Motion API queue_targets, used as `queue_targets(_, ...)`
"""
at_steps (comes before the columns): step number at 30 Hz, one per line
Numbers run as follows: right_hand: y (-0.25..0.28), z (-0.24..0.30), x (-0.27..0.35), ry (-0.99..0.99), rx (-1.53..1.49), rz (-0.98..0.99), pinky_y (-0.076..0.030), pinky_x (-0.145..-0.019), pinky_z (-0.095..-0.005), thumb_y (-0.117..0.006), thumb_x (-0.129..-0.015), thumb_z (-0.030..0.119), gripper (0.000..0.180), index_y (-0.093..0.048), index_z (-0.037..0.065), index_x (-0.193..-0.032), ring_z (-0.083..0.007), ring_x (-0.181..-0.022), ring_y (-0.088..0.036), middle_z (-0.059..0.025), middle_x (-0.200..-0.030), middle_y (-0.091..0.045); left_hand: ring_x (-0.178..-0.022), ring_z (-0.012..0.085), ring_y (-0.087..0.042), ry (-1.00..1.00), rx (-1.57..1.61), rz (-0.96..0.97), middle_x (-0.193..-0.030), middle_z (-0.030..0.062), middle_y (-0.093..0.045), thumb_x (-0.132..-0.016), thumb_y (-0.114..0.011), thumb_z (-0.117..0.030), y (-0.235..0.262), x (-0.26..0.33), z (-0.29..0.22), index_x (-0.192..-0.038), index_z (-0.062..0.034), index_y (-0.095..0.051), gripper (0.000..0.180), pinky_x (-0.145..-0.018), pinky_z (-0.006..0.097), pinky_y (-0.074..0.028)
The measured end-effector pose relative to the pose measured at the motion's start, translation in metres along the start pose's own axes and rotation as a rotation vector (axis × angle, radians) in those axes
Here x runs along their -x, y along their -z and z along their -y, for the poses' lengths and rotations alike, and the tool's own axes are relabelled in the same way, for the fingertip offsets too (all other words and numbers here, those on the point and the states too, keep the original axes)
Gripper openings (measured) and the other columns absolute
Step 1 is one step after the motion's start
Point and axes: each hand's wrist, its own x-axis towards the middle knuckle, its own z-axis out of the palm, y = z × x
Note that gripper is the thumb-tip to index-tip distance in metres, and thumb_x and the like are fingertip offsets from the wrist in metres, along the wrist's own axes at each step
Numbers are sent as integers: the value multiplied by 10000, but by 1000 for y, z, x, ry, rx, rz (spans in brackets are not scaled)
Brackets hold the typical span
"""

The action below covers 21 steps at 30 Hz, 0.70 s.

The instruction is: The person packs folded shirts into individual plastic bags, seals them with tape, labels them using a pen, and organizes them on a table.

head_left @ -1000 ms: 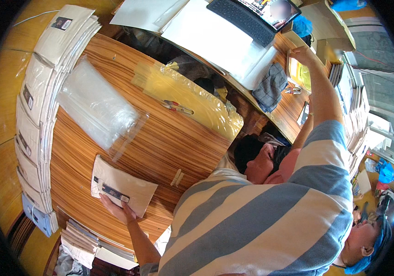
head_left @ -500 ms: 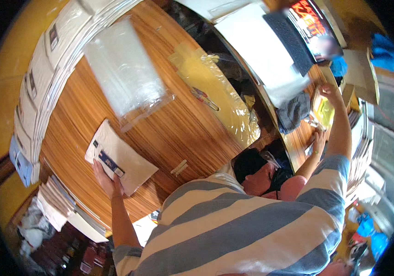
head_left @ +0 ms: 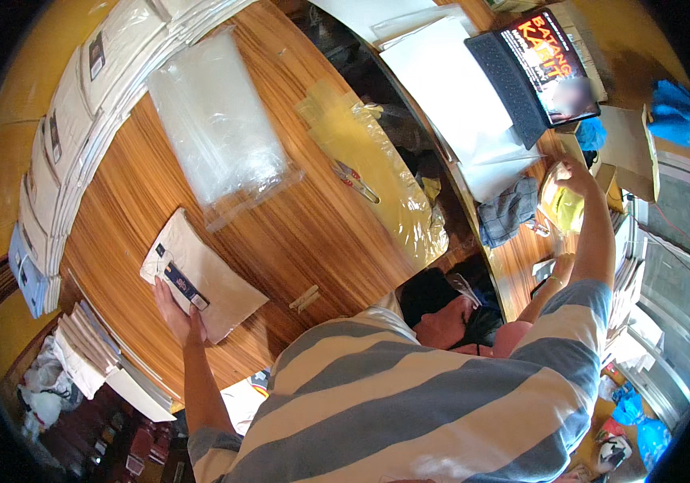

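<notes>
My left hand (head_left: pixel 174 315) rests flat on the near edge of a folded cream garment with a dark label (head_left: pixel 202 279), which lies on the wooden table (head_left: pixel 297 233). My right hand (head_left: pixel 577 173) is stretched far to the right and grips a crinkled yellow plastic bag (head_left: pixel 561 206) held up above the far side of the table. A stack of clear plastic sleeves (head_left: pixel 214 122) lies on the table beyond the garment. A long yellowish plastic bundle (head_left: pixel 377 165) lies to the right of the sleeves.
Folded cream garments (head_left: pixel 79 129) are stacked in a row along the table's left edge. A laptop (head_left: pixel 537 71) and white sheets (head_left: pixel 450 88) sit at the far right. Another person's head (head_left: pixel 450 310) is close on my right. A small wooden clip (head_left: pixel 306 299) lies near me.
The view has swung, so everything has shifted. My left hand has stayed on the folded garment. My right hand has kept hold of the yellow bag, still raised at the right.
</notes>
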Motion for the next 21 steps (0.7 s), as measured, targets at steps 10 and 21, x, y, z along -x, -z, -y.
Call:
queue_targets(10, 6, 45, -3, -87, 284, 161, -478, -1124, -428, -989, -492, 281, 1045, -599, 39, -1431, -362, -1317, -605, -223, -1364, -662, -1563, 449, -263, -40, -49, 2, -1697, 230, -305, -760, -665, -79, 6, -2, -6, -1595, 21, -352, 897, -1295, 532, -160)
queue_targets(21, -23, 52, 67, -130, 247, -362, -542, -985, -494, -887, -748, 493, 713, -621, 93, -1274, -389, -1172, -658, -171, -1286, -664, -1551, 463, -267, -75, 37, -47, -1692, 261, -288, -1009, -487, -676, -1, 1, -10, -1617, 12, -327, 932, -1268, 588, -171)
